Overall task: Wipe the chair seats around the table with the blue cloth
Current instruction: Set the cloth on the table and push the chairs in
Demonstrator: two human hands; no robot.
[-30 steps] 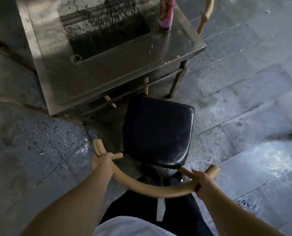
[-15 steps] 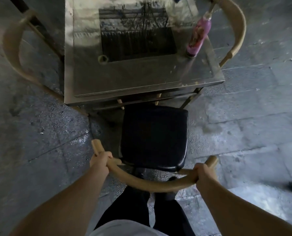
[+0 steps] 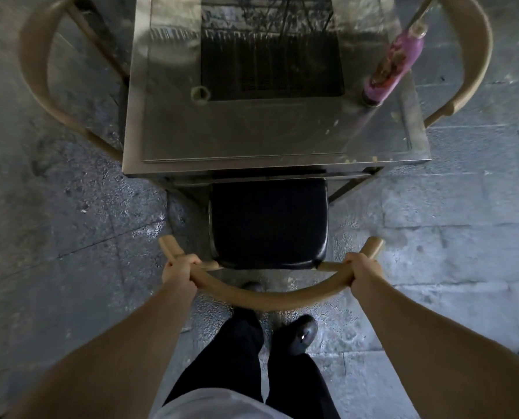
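We have the left hand [image 3: 179, 272] and right hand [image 3: 362, 272] both clenched around the curved wooden backrest [image 3: 267, 294]. The black seat [image 3: 268, 225] lies just beyond, between them, tucked partly under the table [image 3: 252, 137].

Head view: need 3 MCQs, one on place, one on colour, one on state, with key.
1. Where does the pink bottle stand?
A. floor
B. metal table, far right corner
C. chair seat

2. What colour is the chair seat?
A. black
B. red
C. white

3. What are the hands doing?
A. hanging free
B. holding a cloth
C. both closed on the curved backrest

Key:
B, the bottle stands on the tabletop.
A, the cushion is black.
C, the left hand and right hand each have a grip on the rail.
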